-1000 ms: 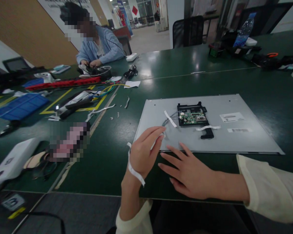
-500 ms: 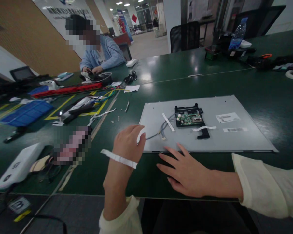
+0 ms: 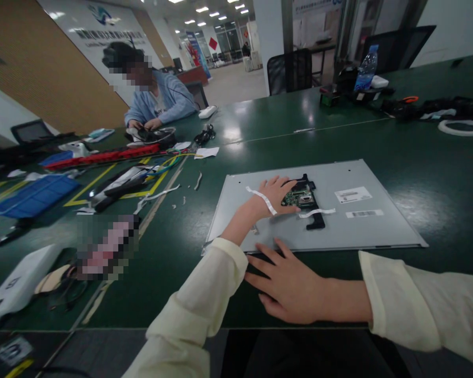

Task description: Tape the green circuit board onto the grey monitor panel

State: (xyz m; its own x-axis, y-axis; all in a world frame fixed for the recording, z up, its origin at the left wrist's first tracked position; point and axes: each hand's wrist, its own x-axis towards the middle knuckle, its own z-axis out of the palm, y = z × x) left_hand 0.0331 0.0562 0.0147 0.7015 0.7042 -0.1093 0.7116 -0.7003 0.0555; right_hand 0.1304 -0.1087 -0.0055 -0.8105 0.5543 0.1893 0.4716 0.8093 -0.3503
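A flat grey metal panel (image 3: 378, 202) lies on the green table. A black bracket (image 3: 316, 220) with a green circuit board (image 3: 304, 198) sits on it, crossed by a white tape strip (image 3: 323, 211). My left hand (image 3: 276, 195) rests over the board's left side, fingers spread, hiding part of the board and the grey cable. A white strip (image 3: 263, 200) lies across the back of that hand near the wrist. My right hand (image 3: 294, 286) lies spread on the table, fingertips by the panel's front edge.
A blue tray (image 3: 33, 195), a white power bank (image 3: 19, 281) and a blurred phone (image 3: 108, 247) lie to the left. Across the table sits a person (image 3: 157, 97). A water bottle (image 3: 366, 71) and a white ring (image 3: 462, 127) are at the far right.
My left hand has moved from the panel's left front corner forward and right onto the circuit board. Its fingers, curled around something white before, are now spread. The right hand stays much the same.
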